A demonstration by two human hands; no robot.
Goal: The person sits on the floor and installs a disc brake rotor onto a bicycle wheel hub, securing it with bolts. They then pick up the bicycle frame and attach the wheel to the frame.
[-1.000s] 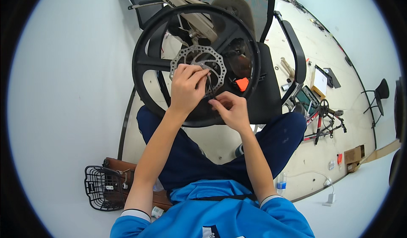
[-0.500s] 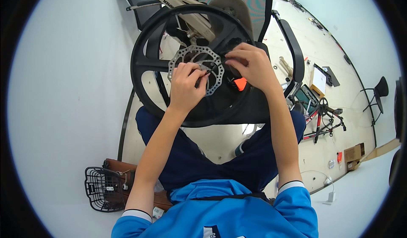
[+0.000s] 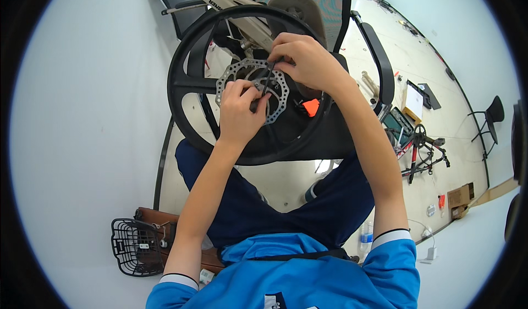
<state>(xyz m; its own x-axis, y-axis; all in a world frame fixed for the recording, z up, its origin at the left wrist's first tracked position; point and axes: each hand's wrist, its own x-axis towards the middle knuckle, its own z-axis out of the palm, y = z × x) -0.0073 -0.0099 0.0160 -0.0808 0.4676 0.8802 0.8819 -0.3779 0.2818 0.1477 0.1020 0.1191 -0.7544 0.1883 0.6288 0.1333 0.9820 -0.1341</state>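
Observation:
A black spoked wheel (image 3: 174, 85) lies across a black chair seat in front of me, with a drilled silver brake disc (image 3: 282, 104) at its hub. A thin black rod, looking like a hex key (image 3: 268, 79), stands tilted over the disc. My right hand (image 3: 297, 56) pinches its upper end above the far right of the disc. Closed near its lower end, my left hand (image 3: 240, 105) rests over the disc's left side; its fingertips hide where the rod meets the hub. An orange-and-black piece (image 3: 311, 107) lies right of the disc.
A beige frame part (image 3: 242, 17) and a grey saddle-like piece (image 3: 302, 13) sit behind the wheel. The chair's armrest (image 3: 378, 61) rises at right. On the floor are a red-and-black bike frame (image 3: 413, 160), an open box (image 3: 459, 199) and a black wire basket (image 3: 132, 248).
My right hand has moved left and slightly away from me, swinging the hex key from a slant to the right to a steeper angle. My left hand stays nearly in place.

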